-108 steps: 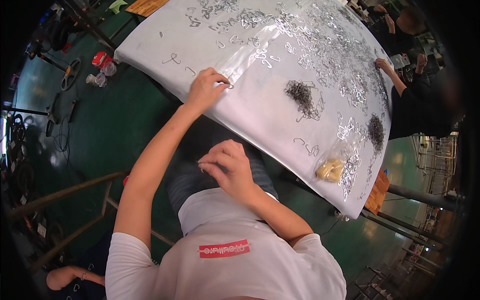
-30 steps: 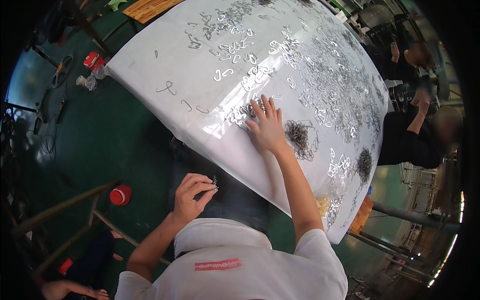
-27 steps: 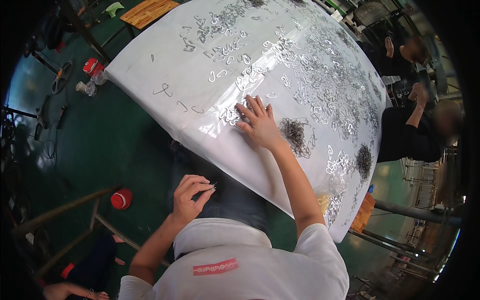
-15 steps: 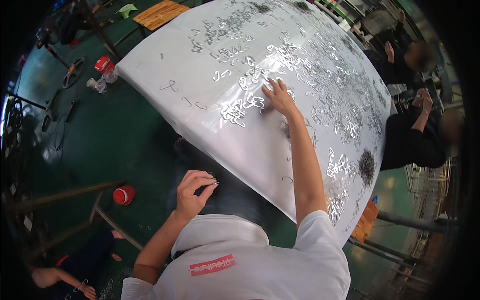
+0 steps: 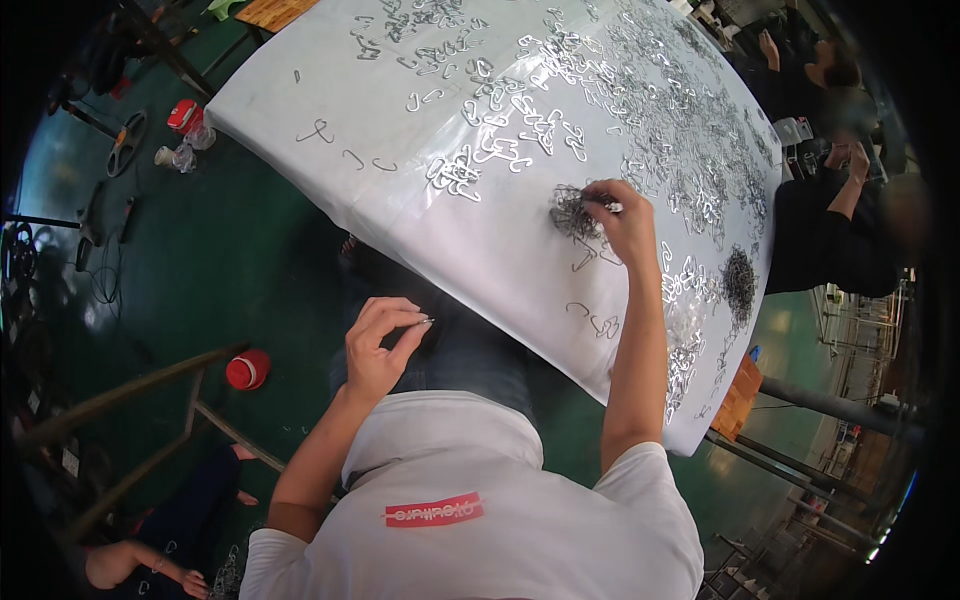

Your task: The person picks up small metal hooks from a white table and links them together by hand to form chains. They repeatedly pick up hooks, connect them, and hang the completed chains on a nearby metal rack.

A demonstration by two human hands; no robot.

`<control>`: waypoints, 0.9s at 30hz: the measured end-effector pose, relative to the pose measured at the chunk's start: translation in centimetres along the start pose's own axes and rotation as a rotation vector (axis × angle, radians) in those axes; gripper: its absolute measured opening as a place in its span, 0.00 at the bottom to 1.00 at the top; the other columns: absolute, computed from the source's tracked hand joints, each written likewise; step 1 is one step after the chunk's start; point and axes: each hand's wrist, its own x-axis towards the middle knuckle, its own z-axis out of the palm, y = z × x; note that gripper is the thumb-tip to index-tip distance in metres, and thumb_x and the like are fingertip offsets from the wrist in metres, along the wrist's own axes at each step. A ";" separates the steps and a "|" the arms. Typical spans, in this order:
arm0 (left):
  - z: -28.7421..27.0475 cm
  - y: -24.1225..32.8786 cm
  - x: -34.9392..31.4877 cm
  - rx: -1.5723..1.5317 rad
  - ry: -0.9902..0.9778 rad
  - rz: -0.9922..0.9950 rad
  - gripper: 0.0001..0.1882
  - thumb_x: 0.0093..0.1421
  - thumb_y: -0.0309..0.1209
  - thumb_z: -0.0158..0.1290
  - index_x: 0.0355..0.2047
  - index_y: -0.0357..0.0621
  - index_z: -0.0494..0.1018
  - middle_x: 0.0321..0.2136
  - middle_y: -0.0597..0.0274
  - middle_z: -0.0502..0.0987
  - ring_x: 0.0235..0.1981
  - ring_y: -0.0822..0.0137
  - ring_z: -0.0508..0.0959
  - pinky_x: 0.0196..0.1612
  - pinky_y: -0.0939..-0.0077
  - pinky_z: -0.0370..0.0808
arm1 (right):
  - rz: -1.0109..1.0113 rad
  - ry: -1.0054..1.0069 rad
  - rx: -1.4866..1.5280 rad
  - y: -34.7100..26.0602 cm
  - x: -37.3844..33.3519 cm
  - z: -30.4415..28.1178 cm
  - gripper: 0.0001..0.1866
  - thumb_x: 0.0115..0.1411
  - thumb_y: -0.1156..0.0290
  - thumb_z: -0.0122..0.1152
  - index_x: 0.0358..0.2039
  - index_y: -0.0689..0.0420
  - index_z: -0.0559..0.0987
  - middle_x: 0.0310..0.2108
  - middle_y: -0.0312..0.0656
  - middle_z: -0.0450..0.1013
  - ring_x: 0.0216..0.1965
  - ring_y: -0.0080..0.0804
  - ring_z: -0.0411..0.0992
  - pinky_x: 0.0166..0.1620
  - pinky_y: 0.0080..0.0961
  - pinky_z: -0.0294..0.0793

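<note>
Over the table's near edge, my left hand (image 5: 375, 345) pinches a small metal piece (image 5: 428, 320) between thumb and fingertips; its full shape is hidden. My right hand (image 5: 632, 222) is closed, fingertips down at a tangled heap of dark wire hooks (image 5: 570, 210) on the white-covered table (image 5: 500, 260). A pale glint shows at those fingertips, but what they hold cannot be made out. Left of the heap lies a cluster of shiny silver hooks (image 5: 453, 173). A few loose hooks (image 5: 605, 325) lie nearer to me, beside my right forearm.
Many more hooks (image 5: 690, 150) spread over the table's far and right parts, with another dark heap (image 5: 738, 280) near the right edge. Two people in dark clothes (image 5: 830, 235) are at the right side. A red container (image 5: 247, 370) stands on the green floor; another person (image 5: 150, 560) is at lower left.
My right hand has come back toward me and to the right, from spread fingers among the silver hooks to a closed grip at the dark heap. The left keeps its pinch.
</note>
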 end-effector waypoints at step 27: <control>0.3 0.1 -2.2 -0.003 0.052 -0.004 0.09 0.46 0.18 0.63 0.29 0.41 0.78 0.29 0.59 0.79 0.31 0.62 0.78 0.35 0.73 0.74 | 0.232 -0.146 -0.385 -0.9 -5.3 7.3 0.07 0.56 0.67 0.61 0.32 0.57 0.81 0.35 0.45 0.76 0.34 0.44 0.75 0.39 0.38 0.73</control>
